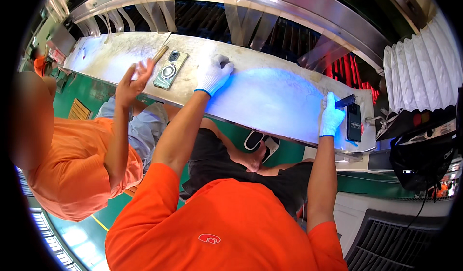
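Brightly, blue light [277,80] washes the bench [260,109] over a green floor [288,151]. The left hand [215,74] curls there, grip unclear; the right hand [331,115] pinches a black piece [345,101].

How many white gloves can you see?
2: one glove is on the left hand, near the green phone; the other is on the right hand, beside the black phone.

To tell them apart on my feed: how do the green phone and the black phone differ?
The green phone bears a white ring; the black phone shows none. The green phone lies slanted; the black phone nearly straight up-and-down. The green phone lies left of the left hand, the black phone right of the right hand. Both lie on the worktop.
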`<action>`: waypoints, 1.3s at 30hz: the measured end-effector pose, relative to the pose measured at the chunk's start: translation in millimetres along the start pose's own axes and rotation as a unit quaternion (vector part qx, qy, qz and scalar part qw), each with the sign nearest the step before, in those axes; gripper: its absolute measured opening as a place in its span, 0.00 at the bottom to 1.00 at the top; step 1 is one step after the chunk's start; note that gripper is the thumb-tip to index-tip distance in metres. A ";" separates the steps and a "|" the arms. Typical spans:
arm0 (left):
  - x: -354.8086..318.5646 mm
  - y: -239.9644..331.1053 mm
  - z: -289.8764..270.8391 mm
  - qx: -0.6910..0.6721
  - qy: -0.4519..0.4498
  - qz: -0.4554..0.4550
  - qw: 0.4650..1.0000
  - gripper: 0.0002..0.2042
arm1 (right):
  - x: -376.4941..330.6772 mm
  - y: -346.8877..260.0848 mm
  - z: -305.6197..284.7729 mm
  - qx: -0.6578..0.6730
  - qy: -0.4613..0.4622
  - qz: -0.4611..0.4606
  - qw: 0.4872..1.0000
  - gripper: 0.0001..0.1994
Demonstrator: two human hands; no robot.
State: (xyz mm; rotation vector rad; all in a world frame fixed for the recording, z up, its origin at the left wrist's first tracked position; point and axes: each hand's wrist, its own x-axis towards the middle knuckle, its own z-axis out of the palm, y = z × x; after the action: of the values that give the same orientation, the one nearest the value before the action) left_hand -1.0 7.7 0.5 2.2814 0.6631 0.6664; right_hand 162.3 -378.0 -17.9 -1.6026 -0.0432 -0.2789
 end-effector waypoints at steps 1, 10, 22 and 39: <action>-0.1 0.1 0.0 -0.001 0.001 0.002 1.000 0.17 | 1.4 1.9 -0.8 0.010 0.009 0.014 1.000 0.16; -0.8 3.1 -2.2 0.026 0.006 0.019 0.999 0.17 | -6.1 -5.9 1.0 0.058 0.007 0.087 0.995 0.24; -1.3 0.6 -0.4 0.013 0.022 0.021 0.999 0.15 | -0.8 1.8 2.5 -0.026 -0.040 0.009 0.999 0.15; 6.2 -14.8 14.9 -0.087 -0.028 -0.015 0.996 0.20 | 3.7 13.6 1.2 -0.149 -0.043 -0.075 0.985 0.14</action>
State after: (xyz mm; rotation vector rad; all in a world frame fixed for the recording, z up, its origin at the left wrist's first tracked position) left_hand 8.6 14.4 -18.0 2.1190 0.5875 0.6189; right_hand 168.8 -378.1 -30.5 -1.9115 -0.1967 -0.3451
